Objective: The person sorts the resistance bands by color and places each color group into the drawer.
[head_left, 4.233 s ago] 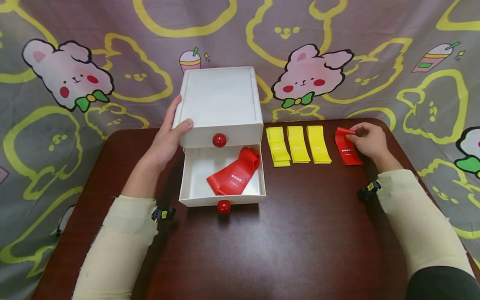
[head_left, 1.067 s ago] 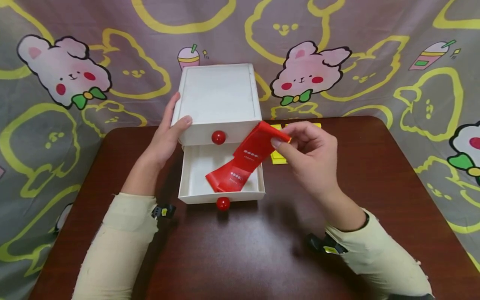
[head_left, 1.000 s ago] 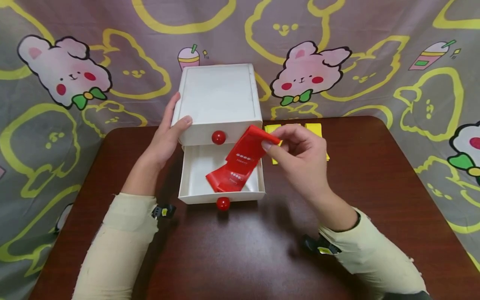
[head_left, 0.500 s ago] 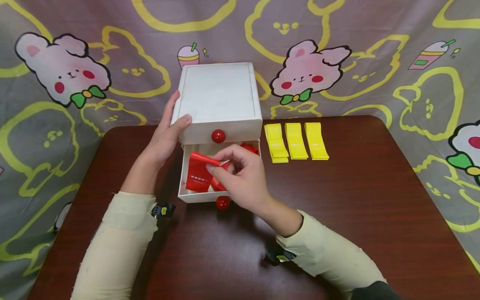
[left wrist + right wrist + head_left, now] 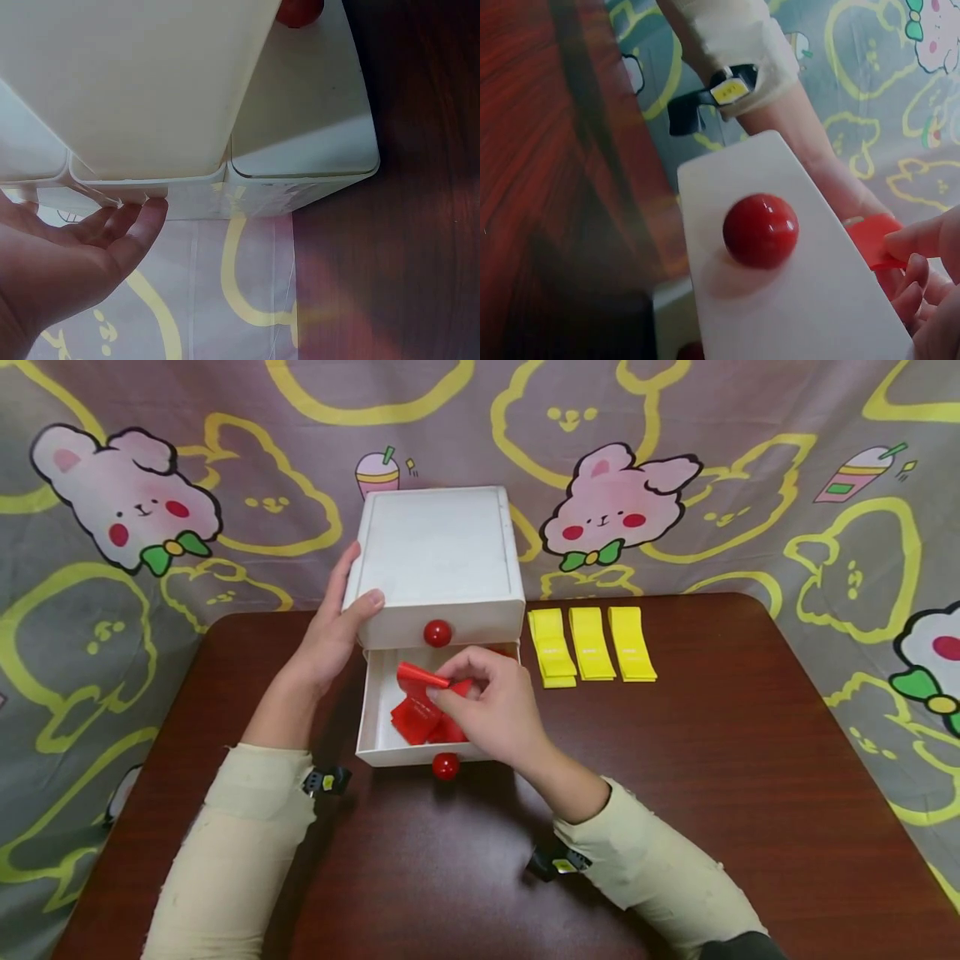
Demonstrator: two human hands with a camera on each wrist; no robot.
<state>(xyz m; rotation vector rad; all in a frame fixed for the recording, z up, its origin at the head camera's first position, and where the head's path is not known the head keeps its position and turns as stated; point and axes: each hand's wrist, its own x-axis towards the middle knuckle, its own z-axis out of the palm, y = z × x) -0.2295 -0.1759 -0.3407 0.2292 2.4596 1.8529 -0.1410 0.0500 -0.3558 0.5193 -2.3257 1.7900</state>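
Observation:
A white two-drawer cabinet point(image 5: 442, 547) stands at the back of the table, its lower drawer point(image 5: 397, 757) pulled out. My left hand point(image 5: 326, 639) holds the cabinet's left side, thumb on the top front edge; bent fingers point(image 5: 150, 217) press its wall in the left wrist view. Inside the drawer area, my right hand point(image 5: 498, 706) pinches the folded top of a red resistance band point(image 5: 422, 677) between thumb and fingers. Its lower end hangs down onto another red band point(image 5: 450, 731) lying in the drawer, partly hidden by the hand.
Three folded yellow bands point(image 5: 592, 643) lie in a row right of the cabinet. Red ball knobs mark the upper drawer point(image 5: 437, 633) and lower drawer front point(image 5: 446, 766). A patterned cloth point(image 5: 720, 410) hangs close behind the dark table point(image 5: 675, 827).
My right hand has picked up the red band from the table's right side and carried it left into the drawer. Its lower end now bends lower there. My left hand stays on the cabinet.

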